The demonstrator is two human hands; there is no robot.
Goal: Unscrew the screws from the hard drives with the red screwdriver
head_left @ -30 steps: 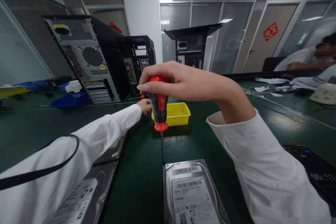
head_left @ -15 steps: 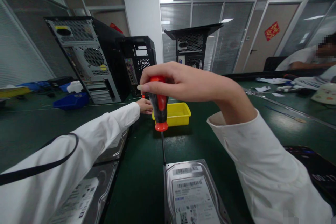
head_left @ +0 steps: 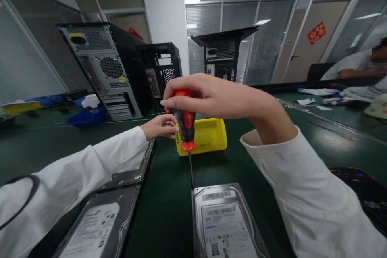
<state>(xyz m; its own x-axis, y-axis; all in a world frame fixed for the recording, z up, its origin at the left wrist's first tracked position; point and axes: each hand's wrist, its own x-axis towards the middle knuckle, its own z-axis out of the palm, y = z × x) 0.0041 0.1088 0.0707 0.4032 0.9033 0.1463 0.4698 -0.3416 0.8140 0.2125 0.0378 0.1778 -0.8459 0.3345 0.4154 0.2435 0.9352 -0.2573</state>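
My right hand (head_left: 205, 94) is wrapped over the top of a red and black screwdriver (head_left: 185, 123), held upright. The screwdriver's tip meets the upper left corner of a silver hard drive (head_left: 223, 225) with a white label. Behind the screwdriver lies a small yellow plastic bin (head_left: 208, 139), tipped on the table. My left hand (head_left: 160, 125) pinches the bin's left edge, its fingertips partly behind that edge. Under my left forearm are two more hard drives, one nearer (head_left: 102, 217) and one farther (head_left: 137, 171).
Computer cases stand at the back: a large one (head_left: 111, 68), a smaller open one (head_left: 163, 72) and another (head_left: 222, 54). A blue bin (head_left: 86, 117) is at left. A phone (head_left: 359, 193) lies at right. Another person (head_left: 353, 64) sits at far right.
My left hand has taken hold of the yellow bin's left edge and the bin has tipped. My left forearm has shifted left. The screwdriver stays at the drive's corner.
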